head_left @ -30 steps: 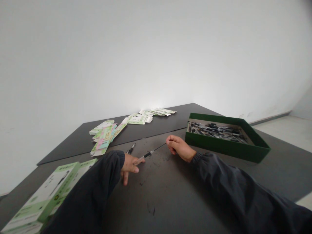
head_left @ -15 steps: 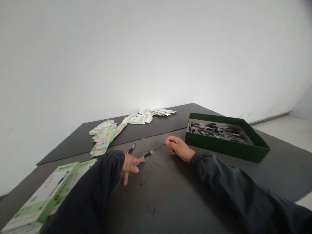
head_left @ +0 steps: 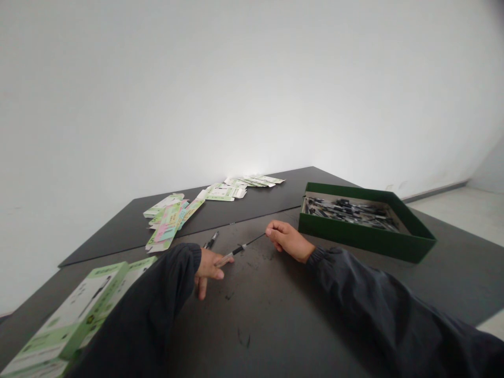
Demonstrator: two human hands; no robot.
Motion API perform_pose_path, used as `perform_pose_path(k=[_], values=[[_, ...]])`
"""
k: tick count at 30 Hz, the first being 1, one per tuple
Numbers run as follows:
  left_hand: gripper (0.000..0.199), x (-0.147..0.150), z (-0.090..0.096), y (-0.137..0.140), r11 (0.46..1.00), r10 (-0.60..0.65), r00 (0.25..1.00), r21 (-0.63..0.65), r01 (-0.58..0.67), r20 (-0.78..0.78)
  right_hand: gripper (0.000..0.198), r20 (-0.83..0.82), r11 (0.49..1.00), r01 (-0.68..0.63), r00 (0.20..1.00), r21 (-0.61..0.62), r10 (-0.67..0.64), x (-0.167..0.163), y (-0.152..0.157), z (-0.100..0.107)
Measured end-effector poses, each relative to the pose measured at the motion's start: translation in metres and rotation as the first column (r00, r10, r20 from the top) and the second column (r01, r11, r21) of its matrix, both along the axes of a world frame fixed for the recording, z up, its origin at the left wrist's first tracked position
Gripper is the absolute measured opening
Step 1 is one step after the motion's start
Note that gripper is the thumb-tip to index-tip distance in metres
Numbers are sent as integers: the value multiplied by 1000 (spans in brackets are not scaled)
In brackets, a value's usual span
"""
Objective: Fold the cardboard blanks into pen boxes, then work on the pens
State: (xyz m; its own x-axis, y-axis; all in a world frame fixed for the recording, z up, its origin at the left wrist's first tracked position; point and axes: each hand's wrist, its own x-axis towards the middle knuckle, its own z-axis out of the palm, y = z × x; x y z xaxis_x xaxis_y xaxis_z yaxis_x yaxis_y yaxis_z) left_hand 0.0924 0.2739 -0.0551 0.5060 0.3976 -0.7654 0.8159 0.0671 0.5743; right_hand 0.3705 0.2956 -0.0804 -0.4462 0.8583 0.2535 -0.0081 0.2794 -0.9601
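Observation:
A clear gel pen barrel (head_left: 239, 250) with a black grip section slants up to the right from my left hand (head_left: 208, 266), which holds its rear end, some fingers spread. At the barrel's front end is a thin dark refill (head_left: 255, 239). The closed fingertips of my right hand (head_left: 290, 242) pinch the refill's other end. How deep the refill sits in the barrel cannot be made out. Just behind my left hand another pen (head_left: 212, 239) with a dark cap or grip lies on the table, partly hidden by that hand.
To the right stands a green open box (head_left: 358, 244) with many loose pens inside. Flattened green-and-white cartons (head_left: 220, 192) and colourful printed cartons (head_left: 169, 226) lie towards the wall. Filled-out green-and-white boxes (head_left: 79, 310) stand at the left. Dark marks spot the grey table (head_left: 275, 325).
My right hand has shifted very slightly left towards the barrel, still pinching the refill. My left hand and the pen barrel have hardly moved.

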Motion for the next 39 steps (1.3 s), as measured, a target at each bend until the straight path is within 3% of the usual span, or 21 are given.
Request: perform_pose_path(k=[13, 28, 39], values=[[79, -3, -4, 2, 1000, 14, 1000, -6, -14, 7, 12, -27, 999, -29, 999, 16, 29, 1, 2, 1], [79, 0, 1, 1, 1000, -15, 1000, -6, 15, -12, 18, 150, 994, -24, 989, 107, 8, 1, 0, 3], [81, 0, -1, 0, 999, -43, 999, 28, 44, -34, 14, 109, 992, -3, 994, 127, -11, 2, 5, -1]])
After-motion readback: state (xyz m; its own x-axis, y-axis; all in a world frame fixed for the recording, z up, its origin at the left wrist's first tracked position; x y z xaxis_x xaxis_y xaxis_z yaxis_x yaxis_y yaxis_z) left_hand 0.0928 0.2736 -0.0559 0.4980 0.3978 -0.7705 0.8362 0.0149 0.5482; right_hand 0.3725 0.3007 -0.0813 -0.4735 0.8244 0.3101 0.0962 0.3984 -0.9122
